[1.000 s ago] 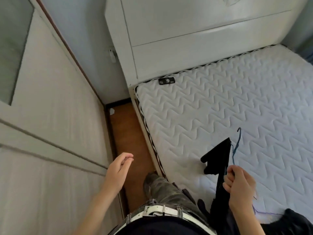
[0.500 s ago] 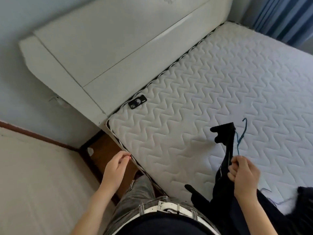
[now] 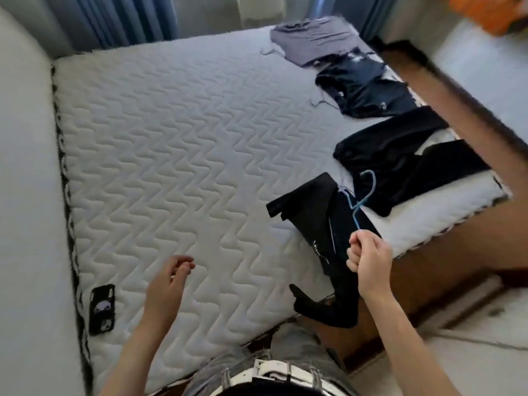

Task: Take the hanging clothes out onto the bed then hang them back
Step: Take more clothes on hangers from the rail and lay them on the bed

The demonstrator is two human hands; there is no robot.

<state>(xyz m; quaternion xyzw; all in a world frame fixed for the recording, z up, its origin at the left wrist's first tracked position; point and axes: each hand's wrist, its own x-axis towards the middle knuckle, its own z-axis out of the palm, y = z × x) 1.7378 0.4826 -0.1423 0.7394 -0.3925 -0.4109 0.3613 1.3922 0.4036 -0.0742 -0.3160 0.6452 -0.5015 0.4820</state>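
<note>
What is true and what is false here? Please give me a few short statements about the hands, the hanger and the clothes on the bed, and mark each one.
1. The right hand grips a blue hanger that carries a black garment. True.
2. The left hand holds the phone. False: it is open and holds nothing; the phone lies at the mattress edge beside the headboard.
3. Three other garments lie along the far right side of the bed: a grey top, a dark blue garment and a black one. True.
4. The mattress has a red sheet on it. False: its surface is white and quilted.
</note>
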